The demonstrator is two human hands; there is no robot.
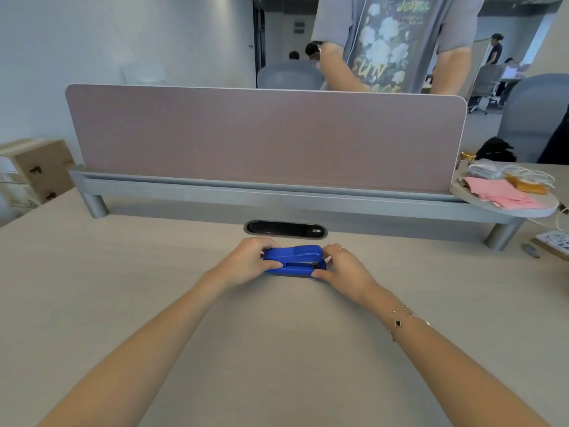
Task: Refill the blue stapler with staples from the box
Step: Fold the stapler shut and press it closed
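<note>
Blue plastic stapler (pixel 294 259) lies flat on the pale wood-grain bench (pixel 92 288), just past the middle of the view toward 12 o'clock, its long axis running from 9 to 3 o'clock. Top cover looks down over the base; a small metal part shows at the stapler's 3 o'clock end.

Left hand (pixel 248 263) grips the stapler's 9 o'clock end: fingers (pixel 261 243) curl over the far edge, thumb presses the near side. Right hand (pixel 343 268) grips the 3 o'clock end: thumb lies along the near lower edge, fingers wrap round the far side, a ring on one of them. Both hands are closed on the stapler body. Thin chain bracelet (pixel 403 322) on the right wrist.

Staple box: cannot identify it anywhere on the bench.

At 12 o'clock of the stapler, just beyond it, a dark oval cable port (pixel 284 230) is set into the bench. Behind that, a grey raised shelf (pixel 277 201) on round legs carries a mauve fabric divider panel (pixel 264 137). At 2 o'clock, a round shelf end (pixel 523 211) holds pink paper sheets (pixel 498 192) and a bundle of white cords. At 10 o'clock, off the bench, cardboard boxes (pixel 37 167). Beyond the divider, a person in a grey printed shirt (pixel 397 41) stands
</note>
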